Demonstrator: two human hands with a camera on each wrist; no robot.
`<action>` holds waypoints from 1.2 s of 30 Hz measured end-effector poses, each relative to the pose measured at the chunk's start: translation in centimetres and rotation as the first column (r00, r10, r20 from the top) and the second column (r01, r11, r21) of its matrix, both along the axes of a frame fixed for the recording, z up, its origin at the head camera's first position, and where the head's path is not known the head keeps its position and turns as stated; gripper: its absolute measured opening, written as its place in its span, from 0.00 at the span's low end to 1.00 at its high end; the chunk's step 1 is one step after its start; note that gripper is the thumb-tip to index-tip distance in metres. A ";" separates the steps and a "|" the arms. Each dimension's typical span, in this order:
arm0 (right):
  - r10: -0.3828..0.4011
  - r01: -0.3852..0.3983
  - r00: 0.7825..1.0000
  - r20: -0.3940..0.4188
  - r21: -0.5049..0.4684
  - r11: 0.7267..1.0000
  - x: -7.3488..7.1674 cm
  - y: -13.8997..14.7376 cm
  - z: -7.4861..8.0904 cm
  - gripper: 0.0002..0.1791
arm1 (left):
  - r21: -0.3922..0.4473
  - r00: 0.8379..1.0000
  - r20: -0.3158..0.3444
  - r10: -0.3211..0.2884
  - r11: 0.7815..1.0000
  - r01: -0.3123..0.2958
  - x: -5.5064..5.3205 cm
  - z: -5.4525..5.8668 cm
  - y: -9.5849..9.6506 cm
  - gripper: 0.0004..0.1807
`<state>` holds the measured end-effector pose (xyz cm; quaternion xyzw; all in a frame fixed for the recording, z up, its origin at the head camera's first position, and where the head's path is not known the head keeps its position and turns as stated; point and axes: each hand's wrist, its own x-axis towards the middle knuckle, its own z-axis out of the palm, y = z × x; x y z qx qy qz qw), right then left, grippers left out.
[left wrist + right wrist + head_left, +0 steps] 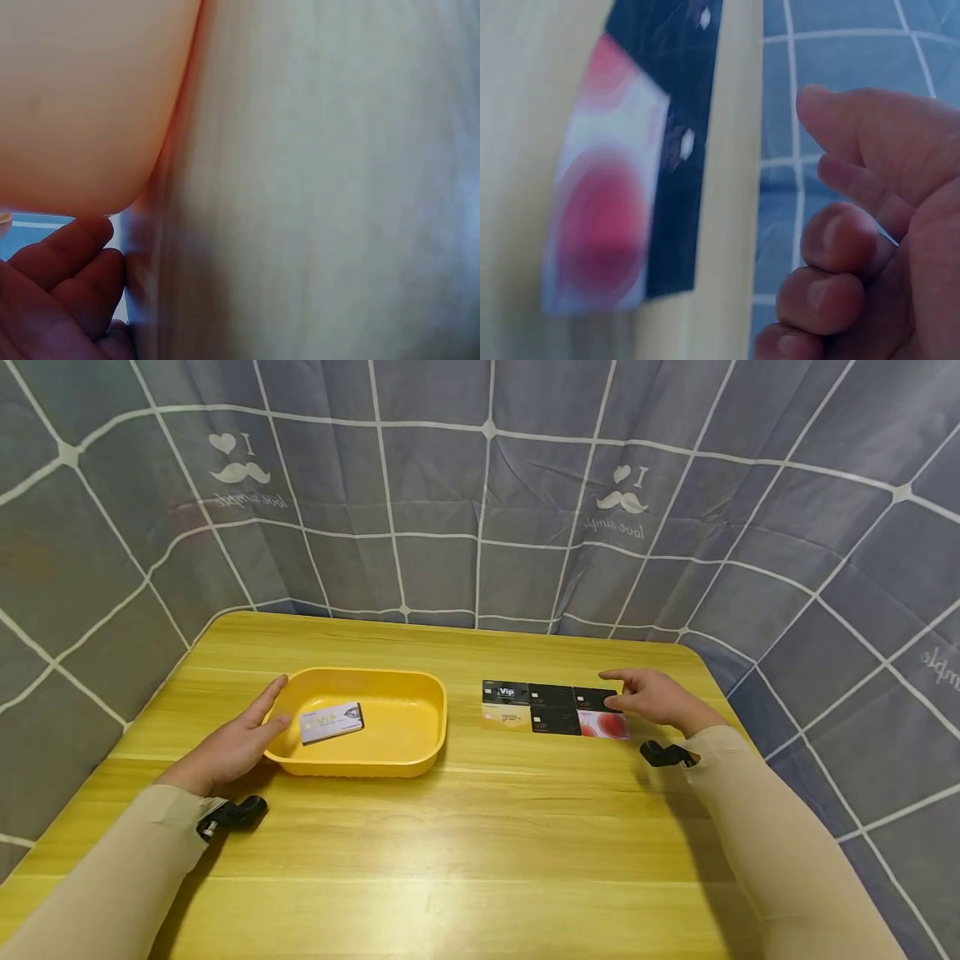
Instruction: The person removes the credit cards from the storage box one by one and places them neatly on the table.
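Note:
My left hand [240, 743] holds the left rim of a yellow plastic tray [405, 769]. Its thumb crosses the rim and the fingers lie along the outside. Inside the tray a silvery VIP card [331, 722] lies flat; whether others are under it, I cannot tell. To the tray's right, several cards form two touching rows: a black Vip card [505, 692] and two black ones behind, and a yellow card [506, 718], a black card [555, 720] and a red-and-white card [602, 725] in front. Just past their right end hovers my right hand [654, 697], fingers partly curled, holding nothing.
The tray and cards stand on a yellow wood-grain table [420, 877] with rounded far corners. A grey checked curtain [435, 485] hangs behind the table and at both sides. A black wrist mount [232, 817] juts from each sleeve.

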<state>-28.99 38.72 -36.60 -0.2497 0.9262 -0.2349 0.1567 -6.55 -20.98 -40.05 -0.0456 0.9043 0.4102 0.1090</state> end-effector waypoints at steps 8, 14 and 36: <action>0.063 -0.062 0.997 -0.054 0.023 0.998 -0.2 -4.6 2.0 0.32 | 0.007 1.000 0.001 0.005 1.000 -0.005 -0.2 0.1 0.4 0.42; 0.135 -0.134 0.988 -0.072 0.022 0.991 0.0 -8.8 3.3 0.32 | 0.016 1.000 -0.004 0.009 1.000 -0.009 -0.3 0.2 0.8 0.42; 0.370 -0.371 0.929 -0.027 -0.103 0.923 2.9 -23.5 4.5 0.34 | 0.036 1.000 -0.021 0.004 0.999 -0.004 -0.3 0.0 1.3 0.42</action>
